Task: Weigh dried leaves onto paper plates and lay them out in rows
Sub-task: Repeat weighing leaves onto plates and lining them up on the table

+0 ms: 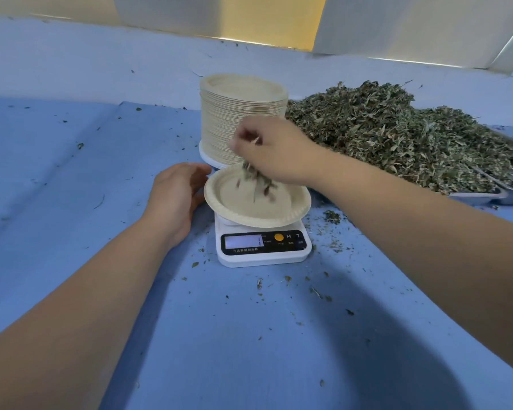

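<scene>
A beige paper plate (237,210) sits on a small white digital scale (264,250) in the middle of the blue cloth. My right hand (274,152) hovers above the plate with fingers loosened, and dried leaves (256,180) are falling from it, blurred. My left hand (175,193) rests on the cloth, fingers relaxed, touching the plate's left rim. Behind the scale stands a tall stack of paper plates (242,119). A big heap of dried green leaves (397,134) lies to the right.
Metal trays (507,190) lie under the leaf heap at the right edge. Leaf crumbs are scattered over the blue cloth (71,173) around the scale. A wall runs along the back.
</scene>
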`<state>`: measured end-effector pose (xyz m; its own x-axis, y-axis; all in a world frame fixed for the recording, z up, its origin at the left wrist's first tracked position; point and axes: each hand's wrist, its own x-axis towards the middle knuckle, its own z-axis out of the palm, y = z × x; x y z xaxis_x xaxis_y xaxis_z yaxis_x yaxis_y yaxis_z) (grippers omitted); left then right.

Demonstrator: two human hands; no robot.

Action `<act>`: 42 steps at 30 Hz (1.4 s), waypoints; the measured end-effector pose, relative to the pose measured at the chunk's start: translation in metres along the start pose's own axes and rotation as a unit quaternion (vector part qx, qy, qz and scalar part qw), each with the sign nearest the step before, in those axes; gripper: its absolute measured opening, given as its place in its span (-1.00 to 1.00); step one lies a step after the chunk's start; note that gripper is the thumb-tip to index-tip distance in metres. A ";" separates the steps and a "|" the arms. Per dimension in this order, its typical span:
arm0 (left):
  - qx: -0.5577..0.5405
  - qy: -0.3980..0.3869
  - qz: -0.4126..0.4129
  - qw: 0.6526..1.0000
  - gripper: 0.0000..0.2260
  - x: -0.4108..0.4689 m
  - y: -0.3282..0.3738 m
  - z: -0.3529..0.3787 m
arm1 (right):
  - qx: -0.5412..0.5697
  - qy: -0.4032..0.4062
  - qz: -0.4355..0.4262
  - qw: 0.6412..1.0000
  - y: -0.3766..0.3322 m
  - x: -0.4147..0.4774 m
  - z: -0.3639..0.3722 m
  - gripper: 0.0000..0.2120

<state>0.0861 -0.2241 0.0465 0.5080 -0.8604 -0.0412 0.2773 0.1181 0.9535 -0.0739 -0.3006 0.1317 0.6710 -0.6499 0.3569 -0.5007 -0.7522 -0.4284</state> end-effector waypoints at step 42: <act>0.111 -0.008 0.065 0.992 -0.71 0.004 -0.011 -0.003 | -0.207 0.034 0.161 0.964 0.127 -0.066 -0.011 -0.50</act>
<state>0.0875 -0.2277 0.0352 0.5134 -0.8536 0.0888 0.0243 0.1179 0.9927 -0.1876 -0.3548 0.0631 0.4147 -0.8516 0.3205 -0.8618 -0.4807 -0.1619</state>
